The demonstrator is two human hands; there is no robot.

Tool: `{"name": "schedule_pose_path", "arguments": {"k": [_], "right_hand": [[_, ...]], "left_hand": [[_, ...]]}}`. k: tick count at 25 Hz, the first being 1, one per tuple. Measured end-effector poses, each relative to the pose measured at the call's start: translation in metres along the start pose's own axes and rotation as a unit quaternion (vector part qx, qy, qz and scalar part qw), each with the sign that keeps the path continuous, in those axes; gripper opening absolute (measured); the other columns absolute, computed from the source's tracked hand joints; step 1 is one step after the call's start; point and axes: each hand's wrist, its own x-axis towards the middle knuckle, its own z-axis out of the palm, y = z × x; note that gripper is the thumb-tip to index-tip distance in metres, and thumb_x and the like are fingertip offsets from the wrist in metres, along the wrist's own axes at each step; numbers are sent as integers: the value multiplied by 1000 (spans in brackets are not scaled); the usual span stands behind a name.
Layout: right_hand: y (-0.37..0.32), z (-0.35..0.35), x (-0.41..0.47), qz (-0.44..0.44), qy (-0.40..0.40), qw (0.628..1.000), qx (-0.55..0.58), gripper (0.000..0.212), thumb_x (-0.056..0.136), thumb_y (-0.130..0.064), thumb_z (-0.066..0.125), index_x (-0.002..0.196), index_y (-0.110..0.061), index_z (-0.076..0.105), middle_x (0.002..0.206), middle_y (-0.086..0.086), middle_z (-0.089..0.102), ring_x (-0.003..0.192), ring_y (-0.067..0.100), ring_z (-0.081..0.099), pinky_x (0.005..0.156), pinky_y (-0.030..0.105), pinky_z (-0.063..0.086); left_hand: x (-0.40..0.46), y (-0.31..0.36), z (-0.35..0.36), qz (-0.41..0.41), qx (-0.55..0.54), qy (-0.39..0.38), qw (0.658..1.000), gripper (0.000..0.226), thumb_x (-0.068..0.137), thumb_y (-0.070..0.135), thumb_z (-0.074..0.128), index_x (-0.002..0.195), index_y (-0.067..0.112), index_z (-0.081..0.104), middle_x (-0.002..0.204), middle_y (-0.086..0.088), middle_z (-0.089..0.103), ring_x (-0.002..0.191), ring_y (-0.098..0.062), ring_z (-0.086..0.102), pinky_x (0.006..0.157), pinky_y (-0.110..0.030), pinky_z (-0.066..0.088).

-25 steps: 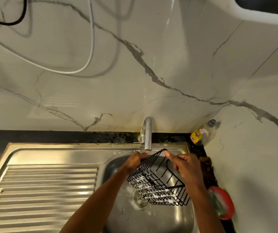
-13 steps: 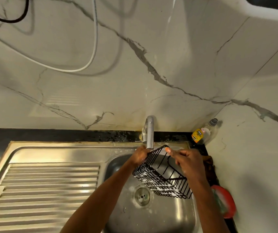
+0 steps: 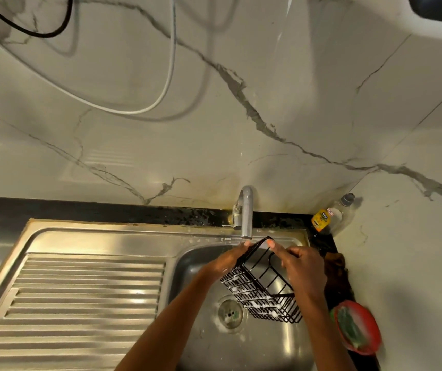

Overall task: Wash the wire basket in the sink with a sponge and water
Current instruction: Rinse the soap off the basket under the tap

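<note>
Raised closer to the tap, wire basket gripped by both hands; left hand half hidden, right hand

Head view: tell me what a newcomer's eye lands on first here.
First, the black wire basket, flecked with suds and held tilted over the steel sink just below the tap. The left hand and right hand grip it from either side, fingers pinching its upper rim. Next, the red dish at the sink's right edge, and the bottle in the corner.
</note>
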Motion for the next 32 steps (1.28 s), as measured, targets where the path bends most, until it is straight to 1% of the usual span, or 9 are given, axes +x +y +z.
{"name": "schedule_pose_path", "arguments": {"k": [3, 7, 10, 13, 15, 20, 24, 28, 32], "right_hand": [[-1, -1, -2, -15, 3, 1000, 15, 72, 74, -75, 67, 48, -9, 56, 45, 2, 56, 47, 25, 58, 55, 35, 48], [5, 7, 2, -9, 15, 1000, -4, 77, 74, -82, 60, 51, -9, 53, 47, 4, 55, 51, 26, 58, 55, 39, 50], [6, 8, 2, 2, 23, 1000, 0, 76, 72, -81, 62, 51, -9, 55, 48, 4, 57, 53, 28, 59, 54, 33, 45], [7, -2, 2, 20, 56, 998, 8, 72, 73, -78, 64, 48, -11, 57, 45, 0, 56, 50, 24, 58, 56, 30, 40], [11, -6, 2, 38, 59, 997, 20, 70, 74, -76, 65, 47, -12, 57, 42, -4, 54, 48, 20, 55, 58, 32, 41], [16, 2, -2, 65, -1, 985, 160, 66, 79, -60, 73, 44, -11, 47, 40, 1, 39, 40, 15, 33, 55, 35, 37], [8, 6, 6, 24, -63, 995, 75, 68, 81, -66, 67, 40, -16, 47, 38, -4, 41, 40, 13, 38, 57, 35, 40], [-6, 6, 5, -9, -106, 994, 12, 75, 73, -82, 59, 46, -13, 46, 42, -4, 40, 42, 12, 37, 56, 29, 35], [-11, -44, 6, 29, -82, 987, 133, 66, 75, -67, 70, 46, -14, 43, 44, 3, 33, 43, 16, 29, 58, 31, 32]], "left_hand": [[13, -33, -14, 61, 42, 15, 997, 62, 109, 54, 28, 155, 14, 42, 160, -1, 42, 151, -21, 36, 121, -32, 33], [-24, 40, 7, 51, 12, -13, 999, 51, 112, 46, 24, 158, 26, 32, 159, 22, 27, 143, 7, 25, 120, -20, 15], [-21, 31, 8, 61, 0, -11, 998, 59, 111, 47, 27, 163, 22, 20, 170, 8, 15, 155, -6, 13, 128, -34, 7], [-31, 1, -4, -1, -47, 23, 999, 81, 97, 70, 45, 159, 21, 33, 168, 2, 26, 156, -16, 21, 128, -32, 15], [-37, -6, -5, -11, -71, 29, 997, 73, 100, 62, 48, 157, 18, 38, 166, -2, 30, 155, -22, 23, 123, -26, 19], [-22, 4, 0, 91, 34, 34, 995, 96, 85, 88, 37, 158, 26, 33, 168, 0, 27, 157, -19, 20, 129, -50, 12], [-4, 27, 7, 48, -13, 2, 999, 85, 88, 81, 45, 155, 29, 42, 163, -2, 37, 153, -22, 29, 127, -51, 19], [21, 26, 0, 7, -22, 35, 999, 74, 91, 76, 47, 143, 23, 50, 128, 6, 59, 112, -9, 61, 97, -23, 52], [22, 18, -16, -6, -23, 118, 993, 32, 106, 37, 48, 93, 12, 63, 89, -3, 63, 85, -14, 62, 91, -40, 57]]}}
